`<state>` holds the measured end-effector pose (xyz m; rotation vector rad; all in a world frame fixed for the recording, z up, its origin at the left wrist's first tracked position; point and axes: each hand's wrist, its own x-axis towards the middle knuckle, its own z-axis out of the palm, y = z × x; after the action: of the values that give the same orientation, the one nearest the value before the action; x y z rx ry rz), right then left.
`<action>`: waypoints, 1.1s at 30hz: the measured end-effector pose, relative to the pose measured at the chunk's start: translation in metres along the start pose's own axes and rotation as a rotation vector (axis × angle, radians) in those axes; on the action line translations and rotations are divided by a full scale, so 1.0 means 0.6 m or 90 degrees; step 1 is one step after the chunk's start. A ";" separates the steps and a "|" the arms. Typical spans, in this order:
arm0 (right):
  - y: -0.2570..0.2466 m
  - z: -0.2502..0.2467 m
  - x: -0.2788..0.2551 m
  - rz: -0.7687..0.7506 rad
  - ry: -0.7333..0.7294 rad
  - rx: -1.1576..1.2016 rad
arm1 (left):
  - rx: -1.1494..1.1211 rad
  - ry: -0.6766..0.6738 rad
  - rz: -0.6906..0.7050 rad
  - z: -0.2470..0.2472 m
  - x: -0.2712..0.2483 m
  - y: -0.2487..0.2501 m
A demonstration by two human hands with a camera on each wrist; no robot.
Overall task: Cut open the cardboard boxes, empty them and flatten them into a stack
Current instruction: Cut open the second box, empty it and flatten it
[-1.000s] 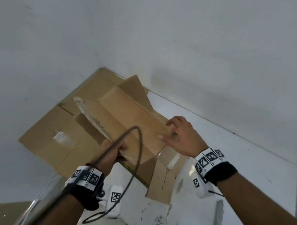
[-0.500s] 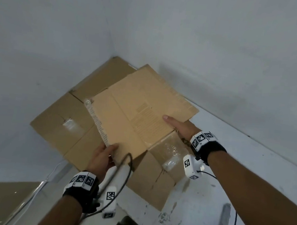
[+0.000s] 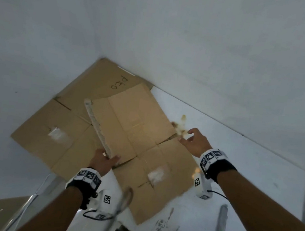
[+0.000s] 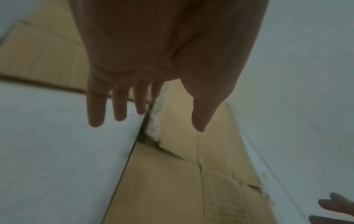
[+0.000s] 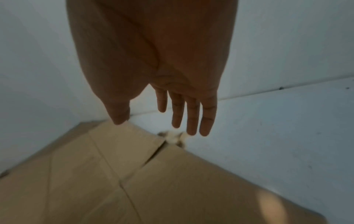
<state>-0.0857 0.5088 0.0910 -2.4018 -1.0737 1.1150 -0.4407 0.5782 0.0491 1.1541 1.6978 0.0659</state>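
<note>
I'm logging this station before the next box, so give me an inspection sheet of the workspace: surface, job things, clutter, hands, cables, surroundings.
Surface: white table, scuffed and smeared near its front edge.
Job's things: flattened box lies on a larger flattened box in the wall corner; both show tape patches.
Clutter: blurred green-yellow tool on the table; small tan scraps at the top box's right corner.
Hands: left hand open, at the top box's near edge; right hand open, apart from the cardboard.
Cables: black cable from the right wrist camera; another loops under the left wrist.
Surroundings: plain white walls.
</note>
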 end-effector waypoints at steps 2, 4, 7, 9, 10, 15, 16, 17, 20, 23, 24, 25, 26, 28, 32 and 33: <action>0.000 0.037 0.015 0.002 -0.006 -0.037 | 0.053 0.008 -0.094 0.030 0.009 -0.021; 0.005 0.074 0.034 0.019 -0.024 -0.079 | 0.048 0.043 -0.175 0.062 0.006 -0.029; 0.012 0.119 0.054 0.073 -0.045 -0.170 | -0.089 0.057 -0.184 0.098 0.010 -0.030; 0.017 0.127 0.052 0.089 -0.035 -0.238 | -0.109 0.076 -0.157 0.106 0.013 -0.030; 0.026 0.127 0.049 0.093 -0.048 -0.242 | -0.096 0.094 -0.127 0.104 0.013 -0.030; 0.080 0.112 0.019 0.148 -0.125 -0.091 | 0.034 0.050 0.109 0.036 0.017 -0.020; 0.082 0.113 0.017 0.155 -0.083 -0.061 | 0.063 0.024 0.144 0.017 0.017 -0.018; 0.084 0.114 0.018 0.158 -0.030 -0.024 | 0.094 -0.002 0.168 0.003 0.018 -0.015; 0.071 0.128 0.025 0.158 0.008 0.092 | 0.137 -0.030 0.213 -0.026 0.023 -0.014; 0.056 0.148 0.016 0.144 -0.036 0.097 | 0.056 -0.042 0.161 -0.024 0.030 -0.016; 0.056 0.154 0.009 0.137 -0.035 0.080 | 0.029 -0.058 0.138 -0.019 0.034 -0.017; 0.058 0.157 -0.002 0.139 -0.029 0.058 | 0.030 -0.071 0.128 -0.013 0.038 -0.015; 0.066 0.157 -0.014 0.151 -0.024 0.027 | 0.054 -0.087 0.135 -0.008 0.042 -0.007; 0.096 0.155 -0.039 0.177 -0.018 -0.032 | 0.124 -0.111 0.162 0.006 0.056 0.016; 0.162 0.137 -0.095 0.221 0.036 -0.032 | 0.208 -0.103 0.184 0.058 0.062 0.073; 0.171 0.130 -0.100 0.212 0.076 -0.053 | 0.273 -0.064 0.187 0.073 0.058 0.076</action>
<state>-0.1171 0.3912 0.0182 -2.7462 -0.7125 1.0235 -0.3779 0.6071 0.0288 1.6919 1.4809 -0.1798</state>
